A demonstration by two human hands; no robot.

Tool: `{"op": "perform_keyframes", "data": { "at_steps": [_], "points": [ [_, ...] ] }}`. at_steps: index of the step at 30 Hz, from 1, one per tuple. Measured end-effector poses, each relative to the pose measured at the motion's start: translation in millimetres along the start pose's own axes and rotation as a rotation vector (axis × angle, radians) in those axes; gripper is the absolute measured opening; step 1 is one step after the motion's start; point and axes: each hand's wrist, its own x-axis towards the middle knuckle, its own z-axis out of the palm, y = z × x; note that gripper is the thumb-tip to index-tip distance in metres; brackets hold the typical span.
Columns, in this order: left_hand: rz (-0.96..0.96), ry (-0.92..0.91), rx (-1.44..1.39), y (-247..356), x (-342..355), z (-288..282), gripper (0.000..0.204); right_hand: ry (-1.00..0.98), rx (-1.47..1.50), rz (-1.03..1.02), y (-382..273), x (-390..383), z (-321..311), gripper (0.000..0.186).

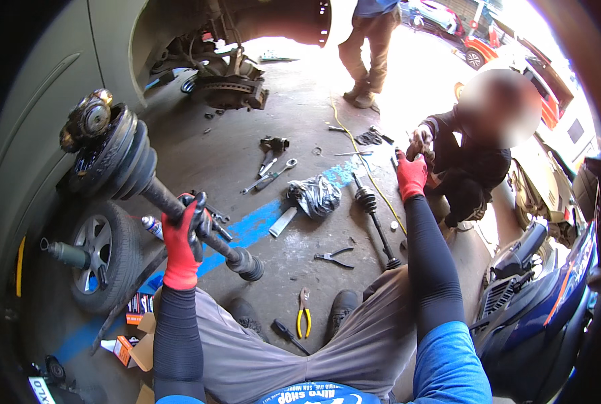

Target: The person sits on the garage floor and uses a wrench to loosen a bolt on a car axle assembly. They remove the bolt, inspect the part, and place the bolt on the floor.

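My left hand (pixel 181 246), in a red and black glove, is wrapped round the bar of a CV axle (pixel 159 194). The axle is tilted, its large ribbed boot and greasy open joint up at the left, its small boot low near my knees. My right hand (pixel 412 176), in a red glove, reaches forward to the hands (pixel 422 139) of a crouching co-worker. Its fingers look closed beside a dark brownish thing; what they hold cannot be made out. A second CV axle (pixel 376 225) lies on the floor, next to a crumpled plastic bag (pixel 315 197).
Pliers (pixel 334 257), yellow-handled pliers (pixel 304 313), a screwdriver (pixel 290 335) and a ratchet (pixel 269 176) lie about the floor. A wheel (pixel 122 269) lies at left under the car body (pixel 51 87); a brake disc (pixel 223 94) hangs beyond. A motorcycle (pixel 543 296) stands right; a yellow cord (pixel 374 182) crosses the floor.
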Motion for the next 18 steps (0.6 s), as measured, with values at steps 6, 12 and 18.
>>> {"op": "perform_keyframes", "data": {
  "at_steps": [6, 12, 18],
  "points": [
    [0.022, 0.078, 0.022, -5, -3, 1, 0.034, -0.577, 0.333, -0.207, 5, -21, -24, 0.029],
    [0.050, -0.074, -0.059, 0, -1, 0, 0.021, -1.073, 0.100, -0.562, -19, -113, -18, 0.029],
    [0.128, -0.099, -0.064, 0, -10, -3, 0.019, -1.278, 0.068, -0.561, -20, -205, 23, 0.025]
  ]
}}
